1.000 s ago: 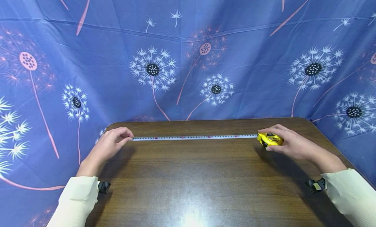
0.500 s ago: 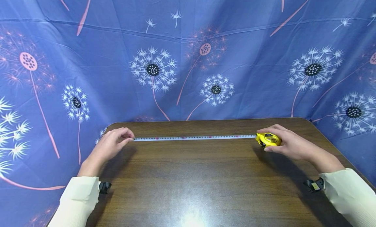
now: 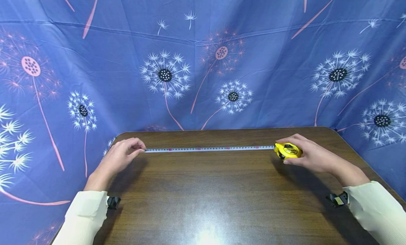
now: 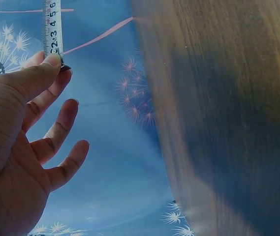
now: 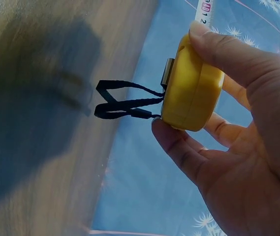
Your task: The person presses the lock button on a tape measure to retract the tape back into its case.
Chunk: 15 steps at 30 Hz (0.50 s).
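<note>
A yellow tape measure is gripped by my right hand, thumb and fingers around its case. Its white blade, marked with black and red numbers, stretches straight across to the left. There my left hand pinches the end between thumb and forefinger. In the left wrist view the blade shows its low numbers and a dark end hook at the fingertips, with the other fingers loosely spread. A black wrist strap loop and a metal clip hang off the case in the right wrist view.
Beneath both hands lies a brown wooden table with rounded back corners. Behind it and at both sides hangs a blue cloth printed with dandelions. Shadows of the hands fall on the tabletop.
My right hand has moved slightly left with the tape measure case, so the stretched blade is a little shorter. My left hand has barely shifted, keeping its pinch on the end.
</note>
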Each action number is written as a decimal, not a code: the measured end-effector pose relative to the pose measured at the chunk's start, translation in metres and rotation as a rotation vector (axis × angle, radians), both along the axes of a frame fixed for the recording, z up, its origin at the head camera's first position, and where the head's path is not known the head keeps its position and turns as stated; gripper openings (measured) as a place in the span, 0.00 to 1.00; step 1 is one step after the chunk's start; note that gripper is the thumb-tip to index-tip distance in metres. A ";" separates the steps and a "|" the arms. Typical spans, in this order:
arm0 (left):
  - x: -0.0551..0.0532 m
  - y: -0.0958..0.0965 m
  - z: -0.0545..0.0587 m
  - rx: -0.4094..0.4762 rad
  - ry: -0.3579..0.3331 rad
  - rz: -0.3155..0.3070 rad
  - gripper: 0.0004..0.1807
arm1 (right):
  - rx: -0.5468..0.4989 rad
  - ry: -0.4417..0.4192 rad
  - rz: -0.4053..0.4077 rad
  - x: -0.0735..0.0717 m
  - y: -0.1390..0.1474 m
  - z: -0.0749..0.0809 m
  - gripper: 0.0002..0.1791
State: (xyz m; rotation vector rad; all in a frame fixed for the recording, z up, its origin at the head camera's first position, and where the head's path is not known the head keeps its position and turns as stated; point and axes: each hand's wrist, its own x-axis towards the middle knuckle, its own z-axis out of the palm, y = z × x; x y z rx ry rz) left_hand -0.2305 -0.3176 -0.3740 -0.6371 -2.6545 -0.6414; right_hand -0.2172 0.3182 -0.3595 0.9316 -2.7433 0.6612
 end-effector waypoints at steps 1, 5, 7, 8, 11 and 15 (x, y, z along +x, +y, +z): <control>0.000 0.000 0.000 0.000 -0.003 0.003 0.08 | -0.001 -0.001 0.000 0.000 0.000 0.000 0.36; 0.002 0.001 0.000 0.000 -0.012 0.007 0.08 | -0.007 -0.007 0.000 0.001 -0.002 0.000 0.35; 0.002 0.002 0.000 0.002 -0.011 0.005 0.08 | -0.010 -0.011 0.002 0.001 -0.003 0.000 0.35; 0.002 0.002 0.001 0.002 -0.010 0.004 0.08 | -0.010 -0.011 0.004 0.001 -0.003 0.000 0.35; 0.003 0.002 0.001 0.003 -0.002 0.001 0.08 | -0.011 -0.012 0.004 0.001 -0.004 0.000 0.35; 0.003 0.003 0.001 -0.003 0.008 0.000 0.08 | -0.013 -0.009 0.000 0.002 -0.004 0.001 0.35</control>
